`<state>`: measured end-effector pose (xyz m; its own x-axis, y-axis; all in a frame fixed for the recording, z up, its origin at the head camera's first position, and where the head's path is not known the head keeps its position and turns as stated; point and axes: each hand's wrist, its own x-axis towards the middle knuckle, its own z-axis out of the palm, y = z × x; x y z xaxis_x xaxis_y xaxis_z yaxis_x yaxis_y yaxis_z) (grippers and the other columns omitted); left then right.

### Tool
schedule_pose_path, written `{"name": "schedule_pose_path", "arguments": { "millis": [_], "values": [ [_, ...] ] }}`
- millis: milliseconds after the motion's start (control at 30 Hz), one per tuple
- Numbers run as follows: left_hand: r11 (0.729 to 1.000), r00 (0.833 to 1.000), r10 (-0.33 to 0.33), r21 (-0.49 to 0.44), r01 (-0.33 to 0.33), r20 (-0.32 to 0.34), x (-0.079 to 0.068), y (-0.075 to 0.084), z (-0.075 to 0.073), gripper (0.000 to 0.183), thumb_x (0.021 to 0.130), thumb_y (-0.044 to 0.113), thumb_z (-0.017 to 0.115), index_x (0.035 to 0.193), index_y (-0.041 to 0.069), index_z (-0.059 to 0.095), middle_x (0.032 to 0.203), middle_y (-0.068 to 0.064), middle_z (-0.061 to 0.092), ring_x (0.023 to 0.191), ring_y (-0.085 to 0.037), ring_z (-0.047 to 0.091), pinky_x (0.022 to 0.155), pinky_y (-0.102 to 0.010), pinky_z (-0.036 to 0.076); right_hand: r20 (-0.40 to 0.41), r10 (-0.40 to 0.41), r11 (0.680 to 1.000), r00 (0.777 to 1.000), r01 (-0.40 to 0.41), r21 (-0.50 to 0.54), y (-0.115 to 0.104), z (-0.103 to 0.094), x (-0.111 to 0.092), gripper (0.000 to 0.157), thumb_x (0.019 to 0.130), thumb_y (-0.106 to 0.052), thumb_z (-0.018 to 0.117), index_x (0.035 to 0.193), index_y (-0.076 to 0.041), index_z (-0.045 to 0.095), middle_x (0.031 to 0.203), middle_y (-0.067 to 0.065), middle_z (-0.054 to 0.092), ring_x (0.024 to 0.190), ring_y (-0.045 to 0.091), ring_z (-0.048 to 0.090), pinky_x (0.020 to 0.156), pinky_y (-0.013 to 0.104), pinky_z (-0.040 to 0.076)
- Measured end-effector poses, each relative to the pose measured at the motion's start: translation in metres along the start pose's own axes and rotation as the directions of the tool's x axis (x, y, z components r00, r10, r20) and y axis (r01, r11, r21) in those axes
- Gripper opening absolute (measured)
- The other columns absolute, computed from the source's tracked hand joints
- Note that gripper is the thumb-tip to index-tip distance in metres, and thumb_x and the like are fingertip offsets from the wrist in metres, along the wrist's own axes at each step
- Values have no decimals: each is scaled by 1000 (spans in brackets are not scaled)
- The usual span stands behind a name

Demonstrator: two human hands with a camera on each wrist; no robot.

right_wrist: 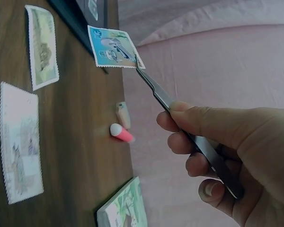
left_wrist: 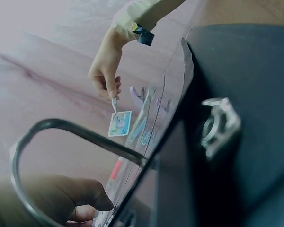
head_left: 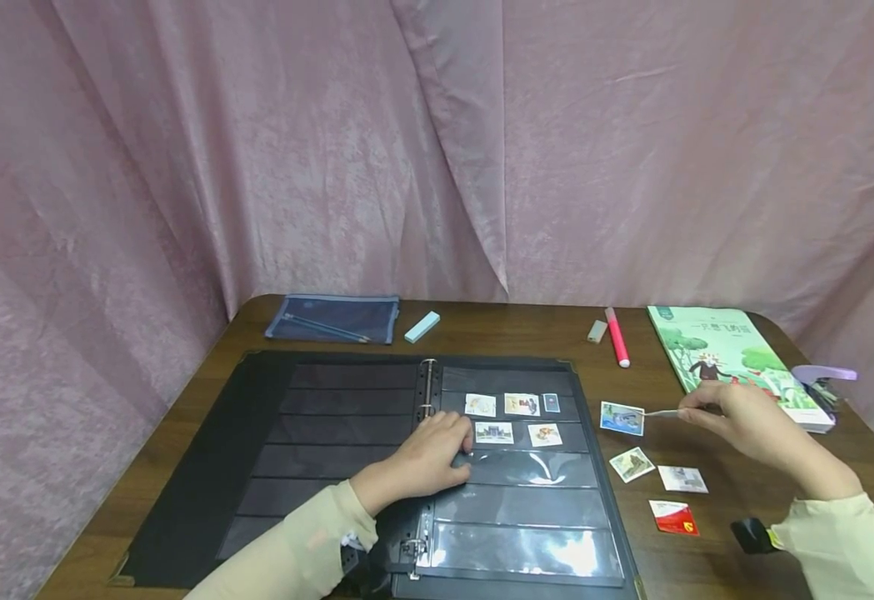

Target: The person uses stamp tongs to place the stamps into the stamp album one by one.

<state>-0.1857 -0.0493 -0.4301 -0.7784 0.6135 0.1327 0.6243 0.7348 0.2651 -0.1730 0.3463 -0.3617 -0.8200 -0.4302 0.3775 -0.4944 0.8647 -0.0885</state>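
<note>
From where I stand, the person's right hand [head_left: 740, 421] has a narrow grip on a pair of tweezers [right_wrist: 162, 99], whose tips pinch a blue stamp [right_wrist: 114, 48] near its edge, held up off the table [head_left: 534, 327] just beyond the right edge of an open black album [head_left: 189, 475]. The left hand [head_left: 427, 457] rests on the album beside its rings; I can't tell whether its grip holds anything. Five stamps [head_left: 521, 404] sit in the page's upper pockets. Near the album's right edge lie a greenish stamp [head_left: 631, 465], a pale stamp [head_left: 683, 479] and a red-and-white piece [head_left: 676, 518]. Farther back are a pink marker [head_left: 617, 337] and a green book [head_left: 729, 346].
</note>
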Motion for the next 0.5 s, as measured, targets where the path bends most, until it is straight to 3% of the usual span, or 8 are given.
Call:
{"name": "schedule_pose_path", "arguments": {
  "millis": [267, 500],
  "values": [
    [1000, 1000, 14, -15, -14, -18, 0, -1, 0, 24, 70, 22, 66, 82, 18, 46, 76, 10, 41, 73, -8, 36, 70, -22, 31, 8, 4, 1000, 1000, -4, 0, -16, -4, 15, 10, 71, -15, 72, 72, -23, 67, 69, -18, 60, 65, -7, 50, 57, 24, 42],
    [999, 1000, 17, -30, -18, -26, 1, -2, 1, 22, 70, 20, 66, 81, 18, 46, 75, 10, 41, 74, -8, 37, 71, -23, 32, 45, -19, 995, 999, 14, 103, -33, 1, 29, 4, 77, -16, 68, 74, -17, 67, 70, -16, 59, 64, -7, 47, 57, 22, 41]
  ]
}}
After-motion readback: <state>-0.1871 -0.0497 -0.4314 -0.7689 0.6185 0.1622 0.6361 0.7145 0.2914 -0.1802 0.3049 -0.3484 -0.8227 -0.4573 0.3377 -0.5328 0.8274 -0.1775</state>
